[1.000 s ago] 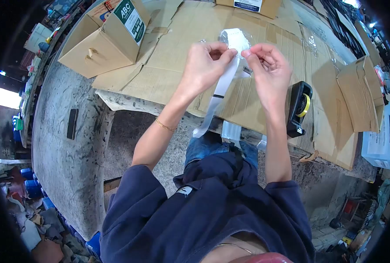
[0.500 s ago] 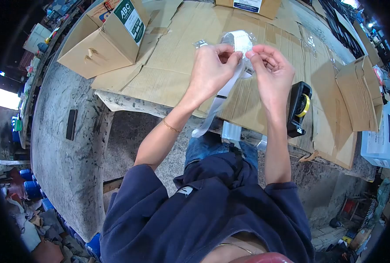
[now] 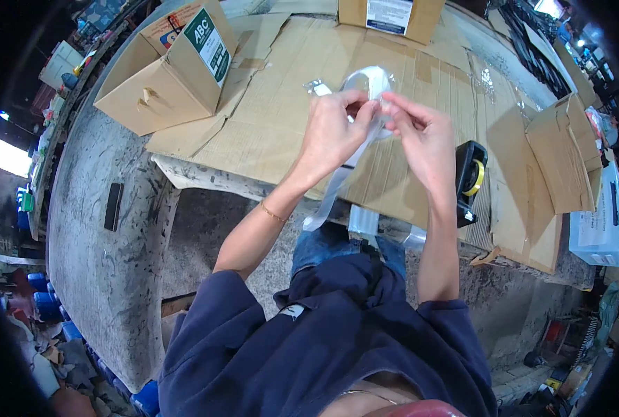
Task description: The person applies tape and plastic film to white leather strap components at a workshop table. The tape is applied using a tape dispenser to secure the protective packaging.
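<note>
A long white label strip loops above the cardboard, and its tail hangs over the table's front edge. Thumb and forefinger of my left hand pinch the strip near the loop. Close beside it, the thumb and fingertips of my right hand are pressed together at the strip's right edge; exactly what they grip there is partly hidden. A piece of clear plastic lies just behind my left hand. To the right of my right wrist stands a black tape dispenser with a yellow roll.
Flattened cardboard covers the table. An open carton with a green label stands at the left, another carton at the back. Folded cardboard and a translucent plastic bin are at the right. A dark flat object lies on the left surface.
My right hand has shifted left and slightly down, closer to my left hand, its fingers more closed. The strip's upper part now shows as a wider, smooth loop. The view has tilted slightly.
</note>
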Motion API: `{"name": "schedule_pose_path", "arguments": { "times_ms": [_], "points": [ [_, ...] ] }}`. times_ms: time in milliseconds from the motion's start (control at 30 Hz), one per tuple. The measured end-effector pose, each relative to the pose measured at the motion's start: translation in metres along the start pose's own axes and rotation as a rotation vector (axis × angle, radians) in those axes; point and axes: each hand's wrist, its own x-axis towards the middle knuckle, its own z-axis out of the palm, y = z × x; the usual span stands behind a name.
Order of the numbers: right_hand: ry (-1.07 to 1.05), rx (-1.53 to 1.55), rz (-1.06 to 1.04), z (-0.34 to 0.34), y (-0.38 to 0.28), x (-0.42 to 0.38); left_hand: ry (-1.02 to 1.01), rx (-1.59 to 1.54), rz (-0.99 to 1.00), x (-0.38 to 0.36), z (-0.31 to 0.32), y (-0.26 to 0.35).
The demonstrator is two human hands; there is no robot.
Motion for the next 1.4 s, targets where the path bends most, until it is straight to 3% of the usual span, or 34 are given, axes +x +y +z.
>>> {"name": "schedule_pose_path", "arguments": {
  "times_ms": [167,300,400,467,567,700,800,867,933,1000,1133,1167,1200,1267,1300,1367,1400],
  "points": [
    [-0.271,-0.037,0.260,-0.010,-0.021,-0.002,0.019,-0.094,-0.076,0.007,-0.004,-0.005],
    [-0.041,-0.168,0.040,-0.023,-0.017,0.021,-0.038,-0.102,-0.058,0.010,-0.010,-0.001],
    [-0.058,-0.054,-0.041,-0.024,-0.010,0.045,-0.113,-0.146,-0.118,0.011,-0.013,0.009],
    [-0.376,0.025,0.083,-0.028,-0.011,0.055,-0.146,-0.182,-0.142,0.013,-0.012,0.008],
    [-0.342,0.087,0.001,-0.023,-0.013,0.055,-0.093,-0.449,-0.186,0.017,-0.007,0.000],
    [-0.335,0.114,0.016,-0.027,-0.005,0.059,-0.117,-0.299,-0.159,0.018,-0.011,0.012],
    [-0.523,0.337,0.102,-0.034,0.016,0.072,-0.137,-0.328,-0.115,0.021,-0.018,0.012],
    [-0.705,0.693,0.283,-0.031,0.025,0.088,-0.158,-0.271,-0.094,0.023,-0.026,0.017],
    [-0.782,0.794,0.256,-0.017,0.004,0.101,-0.157,-0.240,-0.063,0.030,-0.035,0.022],
    [-0.876,0.886,0.204,-0.003,-0.033,0.122,-0.143,-0.201,-0.010,0.047,-0.050,0.032],
    [-0.889,1.191,-0.245,0.010,-0.132,0.171,-0.192,-0.291,0.128,0.101,-0.089,0.080],
    [-0.987,1.233,-0.273,0.006,-0.161,0.185,-0.280,-0.338,0.137,0.123,-0.098,0.090],
    [-0.858,1.117,-0.383,0.004,-0.196,0.183,-0.372,-0.384,0.145,0.145,-0.106,0.102],
    [-1.243,1.092,-0.535,-0.011,-0.242,0.225,-0.626,-0.667,0.205,0.184,-0.113,0.123],
    [-1.251,1.071,-0.566,-0.015,-0.269,0.228,-0.697,-0.730,0.254,0.202,-0.114,0.132],
    [-0.677,0.614,-0.784,-0.018,-0.319,0.220,-0.746,-0.768,0.319,0.231,-0.112,0.154],
    [-0.667,0.604,-0.795,-0.019,-0.328,0.227,-0.719,-0.744,0.337,0.240,-0.107,0.162]
  ]
}}
